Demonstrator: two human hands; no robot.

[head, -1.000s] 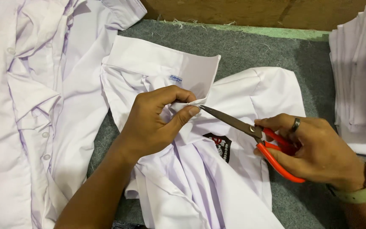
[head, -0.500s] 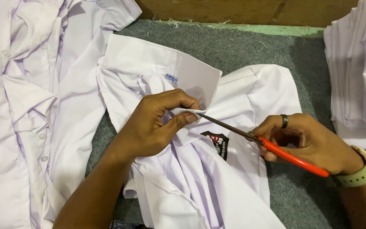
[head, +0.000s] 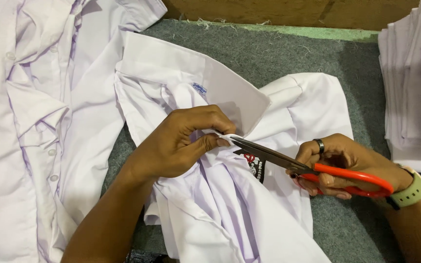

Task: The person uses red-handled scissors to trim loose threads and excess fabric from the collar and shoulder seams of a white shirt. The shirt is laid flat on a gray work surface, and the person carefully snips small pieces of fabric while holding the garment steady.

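White shirt (head: 249, 204) is spread at frame centre on grey desk (head: 317, 53). Fabric bit is pinched w/ left hand (head: 181, 143); red-handled scissors (head: 313, 168) are gripped by right hand (head: 352, 163), blades closed at pinch.

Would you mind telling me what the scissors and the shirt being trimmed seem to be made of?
Scissors: blades look like dull grey metal with a faint sheen; the handles look like glossy red-orange plastic. Shirt: thin white woven cloth, probably cotton or a blend, since it creases softly and shows stitched seams.
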